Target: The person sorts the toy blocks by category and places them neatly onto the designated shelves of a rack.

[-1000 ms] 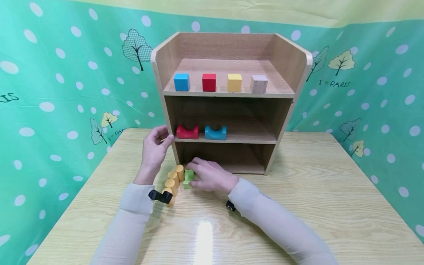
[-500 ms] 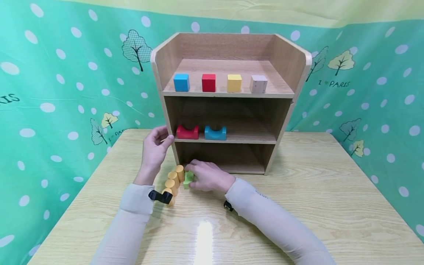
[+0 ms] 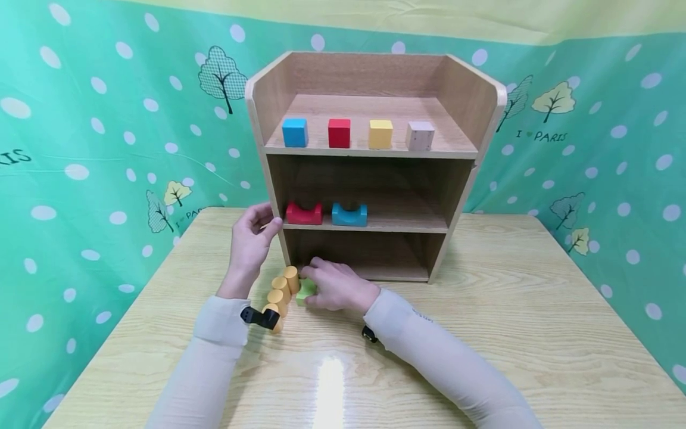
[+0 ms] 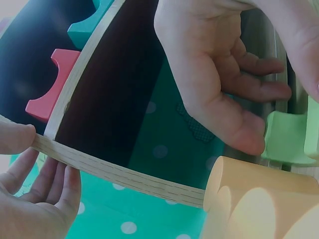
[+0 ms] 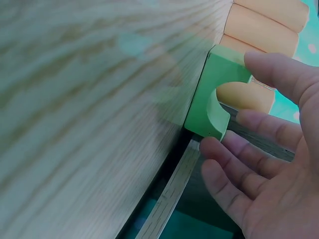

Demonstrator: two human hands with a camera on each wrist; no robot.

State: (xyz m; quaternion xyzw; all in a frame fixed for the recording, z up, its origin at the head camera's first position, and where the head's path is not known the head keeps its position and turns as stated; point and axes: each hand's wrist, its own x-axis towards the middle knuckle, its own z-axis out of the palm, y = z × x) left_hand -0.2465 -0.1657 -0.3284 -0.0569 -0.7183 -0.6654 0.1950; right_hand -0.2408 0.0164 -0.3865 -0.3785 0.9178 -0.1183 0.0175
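My left hand [image 3: 250,250] grips the left side panel of a small wooden shelf unit [image 3: 270,179]. In the left wrist view, the thumb lies on one side of the panel's edge [image 4: 124,174] and the fingers on the other. My right hand [image 3: 340,287] pinches a green arch block [image 5: 202,102] by its two ends, thumb at one and fingertips at the other. That block stands on the table, in front of the shelf's lower left corner. Right beside it runs a row of several light-orange cylinders [image 3: 280,287], partly behind the left wrist's camera.
A red arch block [image 3: 303,215] and a blue arch block [image 3: 349,216] sit on the middle shelf. Along the top shelf stand a blue cube [image 3: 295,133], a red cube [image 3: 339,134], a yellow cube [image 3: 380,135] and a pale wooden cube [image 3: 420,136]. A patterned curtain [image 3: 128,119] hangs behind.
My right hand has shifted slightly to the left, and the green arch block has turned a little within its fingers. The left hand stays at the shelf panel.
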